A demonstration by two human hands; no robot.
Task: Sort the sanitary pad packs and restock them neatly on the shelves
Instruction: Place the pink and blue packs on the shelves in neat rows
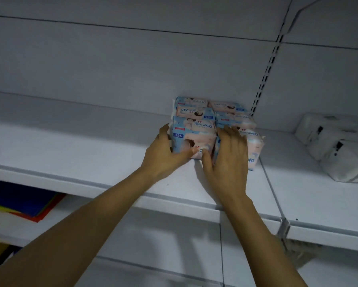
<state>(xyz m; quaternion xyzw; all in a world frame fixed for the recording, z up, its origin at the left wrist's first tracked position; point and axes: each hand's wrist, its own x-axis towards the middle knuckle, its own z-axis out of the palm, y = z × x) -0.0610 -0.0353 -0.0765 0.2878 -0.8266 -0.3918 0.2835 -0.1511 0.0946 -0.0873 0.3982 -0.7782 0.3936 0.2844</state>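
Several pink and blue sanitary pad packs stand in two rows on the white shelf, near its right end. The front left pack is gripped between my left hand, on its left side, and the thumb of my right hand. My right hand's fingers lie spread over the front right pack, which is partly hidden under the palm. Two packs behind each front one reach back to the shelf wall.
White packs with black marks lie on the adjoining shelf bay to the right, past a slotted upright. Below left, a lower shelf holds blue, yellow and red sheets. The left stretch of the pad shelf is bare.
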